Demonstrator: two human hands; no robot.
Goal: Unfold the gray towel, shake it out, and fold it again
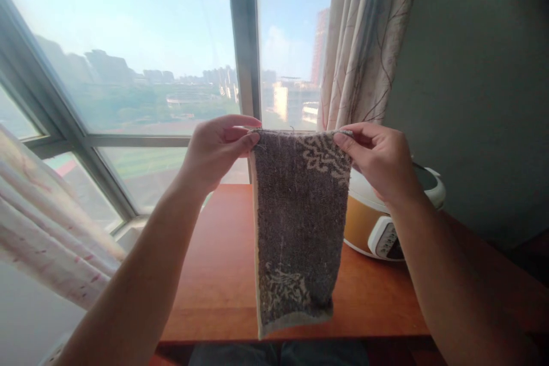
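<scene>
A grey-brown towel (298,223) with pale patterned ends hangs straight down in front of me, held up by its top edge. My left hand (214,151) pinches the top left corner between thumb and fingers. My right hand (377,157) pinches the top right corner the same way. The towel's lower end hangs just above the near edge of the wooden table (218,274).
An orange and white rice cooker (377,223) stands on the table at the right, partly behind my right wrist. A large window (150,68) with a grey frame fills the background. Patterned curtains (364,40) hang at the right, and more curtain lies at the left.
</scene>
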